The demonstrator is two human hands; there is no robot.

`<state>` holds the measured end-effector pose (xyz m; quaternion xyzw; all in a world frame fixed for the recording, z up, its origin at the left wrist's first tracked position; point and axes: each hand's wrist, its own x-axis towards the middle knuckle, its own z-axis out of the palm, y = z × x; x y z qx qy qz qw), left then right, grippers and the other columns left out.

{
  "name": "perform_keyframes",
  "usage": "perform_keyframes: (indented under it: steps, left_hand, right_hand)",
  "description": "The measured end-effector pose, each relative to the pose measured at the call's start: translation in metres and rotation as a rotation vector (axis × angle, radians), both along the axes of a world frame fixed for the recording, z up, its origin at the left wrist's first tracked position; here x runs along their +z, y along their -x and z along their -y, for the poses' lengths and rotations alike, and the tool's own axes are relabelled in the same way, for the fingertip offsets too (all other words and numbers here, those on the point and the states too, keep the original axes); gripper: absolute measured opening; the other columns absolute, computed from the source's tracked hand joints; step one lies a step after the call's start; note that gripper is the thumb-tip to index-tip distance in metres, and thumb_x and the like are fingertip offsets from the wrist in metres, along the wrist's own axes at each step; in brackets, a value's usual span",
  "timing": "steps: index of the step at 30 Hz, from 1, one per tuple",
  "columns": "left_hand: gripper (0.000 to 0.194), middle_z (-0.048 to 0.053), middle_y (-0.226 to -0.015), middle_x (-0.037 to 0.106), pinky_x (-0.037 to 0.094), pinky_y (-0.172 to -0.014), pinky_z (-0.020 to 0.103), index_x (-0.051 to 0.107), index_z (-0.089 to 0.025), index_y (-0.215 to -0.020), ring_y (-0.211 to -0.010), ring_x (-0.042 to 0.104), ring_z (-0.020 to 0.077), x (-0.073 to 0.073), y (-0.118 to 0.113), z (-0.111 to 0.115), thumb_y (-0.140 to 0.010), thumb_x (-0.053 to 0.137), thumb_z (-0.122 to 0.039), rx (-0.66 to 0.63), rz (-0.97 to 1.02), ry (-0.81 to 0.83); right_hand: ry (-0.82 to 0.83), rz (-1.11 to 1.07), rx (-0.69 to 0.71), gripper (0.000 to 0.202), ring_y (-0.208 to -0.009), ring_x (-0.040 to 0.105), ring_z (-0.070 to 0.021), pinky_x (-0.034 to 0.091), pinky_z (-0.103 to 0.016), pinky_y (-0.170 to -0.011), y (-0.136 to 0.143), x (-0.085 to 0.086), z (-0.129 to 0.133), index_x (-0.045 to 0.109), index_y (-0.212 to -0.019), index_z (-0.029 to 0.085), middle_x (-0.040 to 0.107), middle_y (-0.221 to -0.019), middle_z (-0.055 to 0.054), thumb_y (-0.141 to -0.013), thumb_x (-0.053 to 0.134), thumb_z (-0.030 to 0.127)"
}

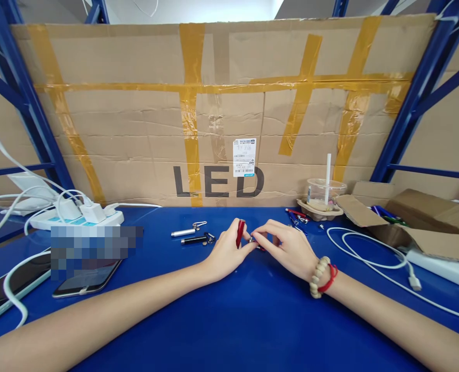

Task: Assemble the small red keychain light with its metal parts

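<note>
Upright in the grip of my left hand [228,253] is a small red keychain penlight [240,233], a slim shiny metal tube. My right hand [287,243] has its thumb and forefinger pinched on a tiny silvery metal piece [251,239] beside the tube; its exact shape is too small to tell. Another bit of red shows below the right fingertips, partly hidden. To the left of my hands lie a silver penlight [183,233] with a metal clasp and a black penlight [194,240] with a clasp at its end.
Several red and blue penlights [297,219] lie behind my right hand, near a plastic cup [324,192] in a carton holder. An opened cardboard box [423,217] and a white cable [372,261] are at right. Phones [88,279] and a power strip [113,219] stand left.
</note>
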<state>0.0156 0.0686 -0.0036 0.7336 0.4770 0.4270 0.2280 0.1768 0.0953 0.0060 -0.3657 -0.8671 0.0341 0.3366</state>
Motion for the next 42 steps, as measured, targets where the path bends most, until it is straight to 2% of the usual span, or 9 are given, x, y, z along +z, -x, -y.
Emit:
perform_keyframes:
  steps: [9,16,27,33,42]
  left_hand:
    - [0.014,-0.005,-0.071,0.049,0.031,-0.052,0.021,0.036,-0.021,-0.078,-0.054,0.042,0.0089,-0.0014,0.0016,0.0018,-0.074,0.049,-0.024,0.010,-0.044,-0.040]
    - [0.012,-0.003,-0.073,0.051,0.032,-0.054,0.021,0.037,-0.020,-0.078,-0.063,0.047,0.0113,-0.0018,0.0019,0.0022,-0.074,0.048,-0.025,0.032,-0.088,-0.055]
    - [0.012,-0.004,-0.069,0.049,0.031,-0.051,0.021,0.036,-0.020,-0.079,-0.055,0.042,0.0097,-0.0022,0.0015,0.0020,-0.075,0.047,-0.023,0.028,-0.095,-0.056]
    - [0.013,-0.005,-0.068,0.049,0.031,-0.051,0.021,0.036,-0.021,-0.079,-0.056,0.043,0.0100,-0.0017,0.0011,0.0025,-0.075,0.047,-0.025,0.036,-0.114,-0.049]
    - [0.011,-0.004,-0.066,0.049,0.035,-0.056,0.022,0.033,-0.021,-0.076,-0.059,0.048,0.0113,-0.0019,0.0000,0.0037,-0.079,0.042,-0.028,0.012,-0.113,-0.050]
  right_hand:
    - [0.030,0.028,0.055,0.023,-0.050,0.049,-0.0076,0.039,-0.021,-0.052,0.0011,-0.0035,-0.0015,0.059,-0.094,0.028,0.058,-0.073,0.003,-0.083,0.044,0.041]
    - [0.050,0.044,0.044,0.020,-0.052,0.050,-0.0080,0.040,-0.021,-0.053,0.0011,-0.0037,-0.0010,0.059,-0.091,0.029,0.059,-0.075,0.004,-0.082,0.045,0.040]
    - [0.042,0.037,0.029,0.021,-0.052,0.049,-0.0074,0.037,-0.021,-0.052,0.0020,-0.0035,-0.0020,0.062,-0.090,0.030,0.059,-0.075,0.004,-0.083,0.045,0.040]
    - [0.021,0.052,0.027,0.024,-0.052,0.050,-0.0076,0.036,-0.021,-0.052,0.0021,-0.0018,-0.0010,0.064,-0.087,0.028,0.061,-0.076,0.003,-0.083,0.043,0.039]
    - [0.007,0.108,0.002,0.029,-0.056,0.050,-0.0098,0.032,-0.021,-0.051,0.0031,0.0025,0.0027,0.062,-0.072,0.023,0.060,-0.069,0.002,-0.086,0.039,0.033]
